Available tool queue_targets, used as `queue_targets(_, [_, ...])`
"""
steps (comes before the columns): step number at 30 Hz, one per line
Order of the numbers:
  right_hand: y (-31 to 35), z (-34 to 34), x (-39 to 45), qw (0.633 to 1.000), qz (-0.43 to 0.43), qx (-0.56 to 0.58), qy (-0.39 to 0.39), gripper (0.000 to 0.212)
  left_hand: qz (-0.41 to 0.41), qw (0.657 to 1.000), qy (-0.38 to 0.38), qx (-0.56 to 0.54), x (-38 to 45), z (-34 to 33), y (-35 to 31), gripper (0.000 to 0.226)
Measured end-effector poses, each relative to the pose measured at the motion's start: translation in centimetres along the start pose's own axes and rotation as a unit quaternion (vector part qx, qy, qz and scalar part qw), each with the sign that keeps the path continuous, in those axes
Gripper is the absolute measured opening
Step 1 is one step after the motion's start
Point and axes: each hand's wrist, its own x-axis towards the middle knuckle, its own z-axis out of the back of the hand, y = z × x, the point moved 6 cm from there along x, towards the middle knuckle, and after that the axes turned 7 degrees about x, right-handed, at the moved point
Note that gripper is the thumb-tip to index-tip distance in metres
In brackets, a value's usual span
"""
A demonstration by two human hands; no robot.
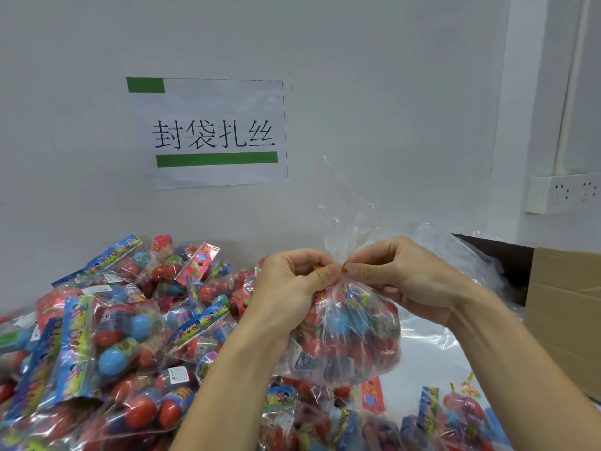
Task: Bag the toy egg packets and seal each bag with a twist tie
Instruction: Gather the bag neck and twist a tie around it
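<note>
A white paper sign (208,133) is stuck flat on the pale wall (374,76), printed with four black Chinese characters, a green bar beneath them and a green block in its top left corner. Off to the right a white socket strip (564,193) is mounted on the wall under a vertical white conduit (570,83). Lower right stands a brown cardboard box (566,307), with what looks like a dark flap (497,252) behind it.

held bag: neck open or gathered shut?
Gathered shut: the clear bag narrows to a pinched neck between the left hand and right hand, film flaring above. Tie fully twisted: cannot tell.
</note>
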Motion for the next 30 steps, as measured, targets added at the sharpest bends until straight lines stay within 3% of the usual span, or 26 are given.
queue_targets(4, [0.1, -0.1, 0.1, 1.0, 0.002, -0.008, 0.001, 0.014, 0.006, 1.0, -0.013, 0.008, 0.0, 0.1, 0.1, 0.024])
queue_targets(8, [0.5, -0.4, -0.2, 0.999, 0.015, -0.029, 0.005, 0.017, 0.024, 0.999, -0.028, -0.006, -0.1, 0.3, 0.1, 0.006])
queue_targets(12, [0.8, -0.5, -0.2, 0.997, 0.036, -0.061, -0.031, 0.027, 0.037, 0.999, -0.035, -0.017, -0.1, 0.5, 0.2, 0.013])
queue_targets(17, [1.0, -0.6, -0.1, 0.994, 0.051, -0.079, -0.052, 0.007, 0.04, 0.998, -0.05, -0.023, -0.1, 0.8, 0.1, 0.021])
queue_targets(19, [0.9, -0.6, 0.0, 0.993, 0.061, -0.085, -0.054, 0.015, 0.041, 0.997, -0.051, -0.03, -0.2, 0.9, 0.1, 0.023])
queue_targets(30, [1.0, -1.4, 0.0, 0.986, 0.092, -0.12, -0.077, 0.021, 0.039, 0.997, -0.032, -0.05, -0.2, 1.2, 0.1, 0.012])
